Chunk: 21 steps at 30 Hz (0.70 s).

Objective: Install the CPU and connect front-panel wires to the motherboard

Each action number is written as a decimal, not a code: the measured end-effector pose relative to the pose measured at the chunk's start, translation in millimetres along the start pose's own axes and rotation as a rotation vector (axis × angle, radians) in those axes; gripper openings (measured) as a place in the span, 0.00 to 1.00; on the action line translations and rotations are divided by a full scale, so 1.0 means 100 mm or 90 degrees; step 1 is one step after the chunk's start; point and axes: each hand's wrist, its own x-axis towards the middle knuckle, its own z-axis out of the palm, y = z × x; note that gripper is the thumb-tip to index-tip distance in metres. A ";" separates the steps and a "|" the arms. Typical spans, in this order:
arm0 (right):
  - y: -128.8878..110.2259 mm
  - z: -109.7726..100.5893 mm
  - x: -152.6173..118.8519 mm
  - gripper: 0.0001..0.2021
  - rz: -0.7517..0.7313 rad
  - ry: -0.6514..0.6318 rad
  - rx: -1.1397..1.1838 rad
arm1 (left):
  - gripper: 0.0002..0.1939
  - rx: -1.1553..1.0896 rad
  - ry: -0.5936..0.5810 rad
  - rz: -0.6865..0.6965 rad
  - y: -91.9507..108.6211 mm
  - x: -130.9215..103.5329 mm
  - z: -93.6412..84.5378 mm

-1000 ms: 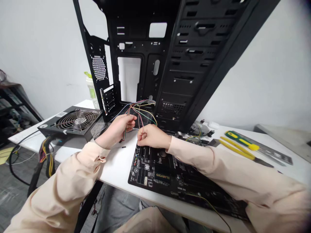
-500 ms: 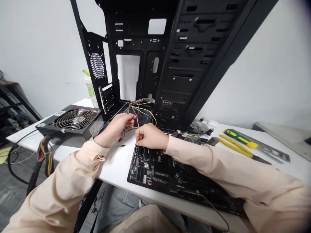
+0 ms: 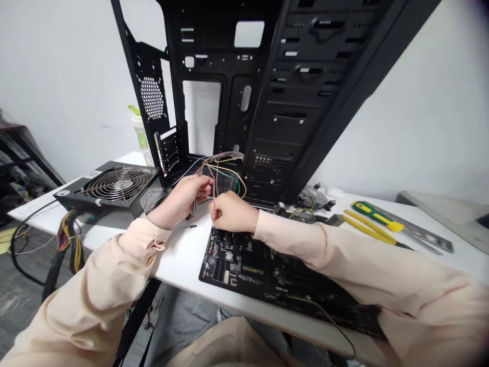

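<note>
My left hand (image 3: 185, 199) is closed around a bundle of thin coloured wires (image 3: 194, 208), whose ends hang below the fingers. Between the thumb and fingers of my right hand (image 3: 235, 212) runs a red wire (image 3: 214, 189), pinched at the near-left edge of a black motherboard (image 3: 254, 285). The wire's tip is hidden behind my right fingers, so I cannot tell whether it touches the board. All these wires come out of the open black computer case (image 3: 263, 135) standing upright behind my hands.
A power supply (image 3: 110, 188) with a round fan grille sits left, its cable bundle (image 3: 69, 239) hanging over the table edge. On the right lie yellow-handled pliers (image 3: 369, 228), a green-yellow screwdriver (image 3: 376, 215) and a metal strip (image 3: 428, 232). A bottle (image 3: 140, 132) stands behind the case.
My right hand has shifted slightly left and down with the red wire along the board's edge. My left hand stays nearly in place on the bundle. The camera view has tilted a little.
</note>
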 end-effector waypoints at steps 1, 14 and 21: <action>0.00 0.00 0.00 0.09 0.001 0.003 0.001 | 0.07 0.000 0.001 -0.001 0.00 0.00 0.00; 0.06 0.06 -0.13 0.04 0.092 0.118 0.110 | 0.14 -0.069 -0.001 -0.022 0.03 0.03 -0.05; -0.06 -0.28 -0.22 0.14 0.080 0.307 0.132 | 0.17 -0.126 -0.015 -0.019 0.06 0.03 -0.07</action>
